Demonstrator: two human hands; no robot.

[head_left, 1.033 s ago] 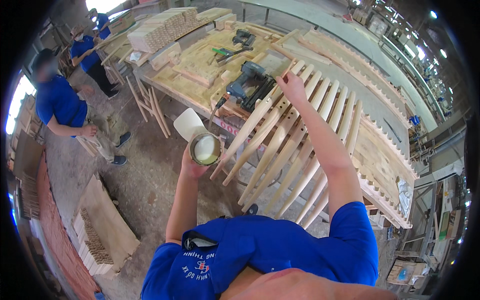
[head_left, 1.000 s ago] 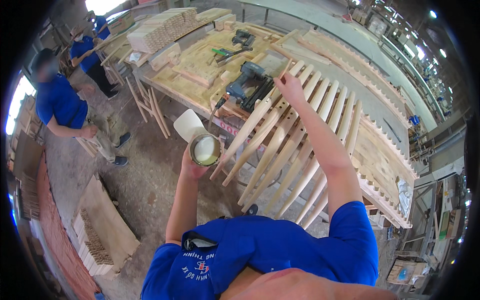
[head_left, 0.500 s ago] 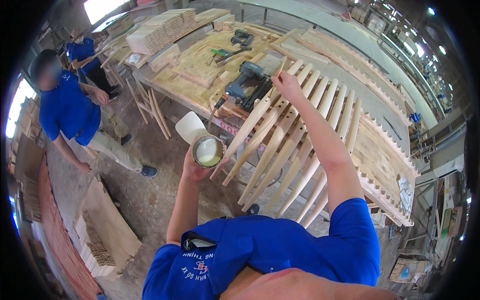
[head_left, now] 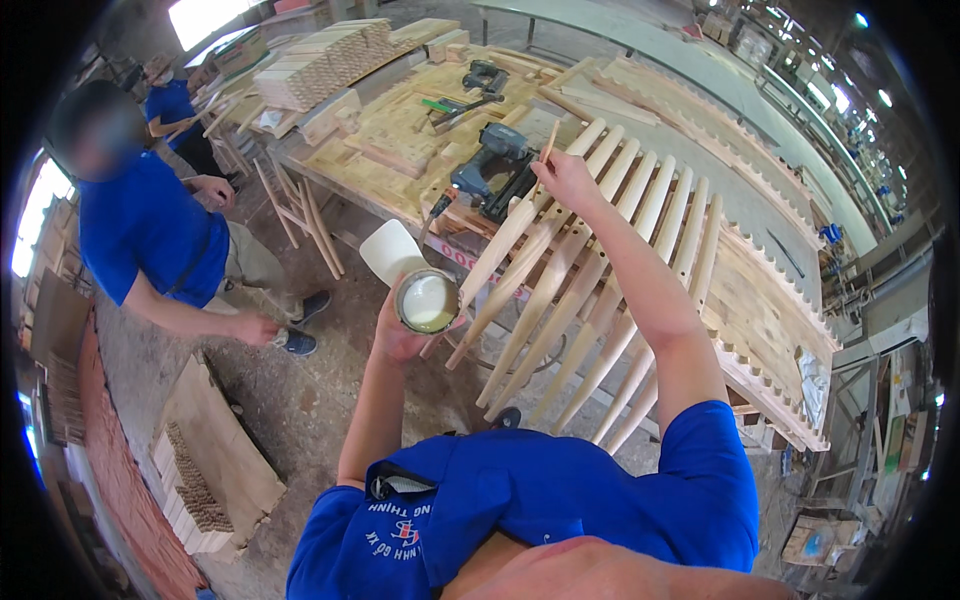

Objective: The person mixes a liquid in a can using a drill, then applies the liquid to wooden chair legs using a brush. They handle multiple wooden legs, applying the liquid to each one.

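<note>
My left hand (head_left: 396,338) is wrapped round a round, crusted can (head_left: 427,302) of milky white liquid, held up beside the near ends of several wooden legs. Between the fingers of my right hand (head_left: 567,182) is a thin wooden stick (head_left: 551,140), pointing up and away from me. The tapered pale wooden legs (head_left: 545,285) lie side by side across the bench, with dark round holes in some of them. My right hand is above the leftmost legs, close to a blue-grey nail gun (head_left: 488,160); the stick's lower end is hidden by the hand.
More power tools (head_left: 484,76) lie on the wooden bench top (head_left: 375,140), near stacked wood strips (head_left: 318,68). Notched wooden racks (head_left: 770,350) extend to the right. A co-worker (head_left: 150,230) in blue stands at left; another person (head_left: 172,110) is farther back. A white rounded panel (head_left: 390,250) is beyond the can.
My right hand has shifted slightly left and nearer, with the stick more upright. The can has moved slightly right and nearer. The closer co-worker has changed stance, with a forearm now reaching right.
</note>
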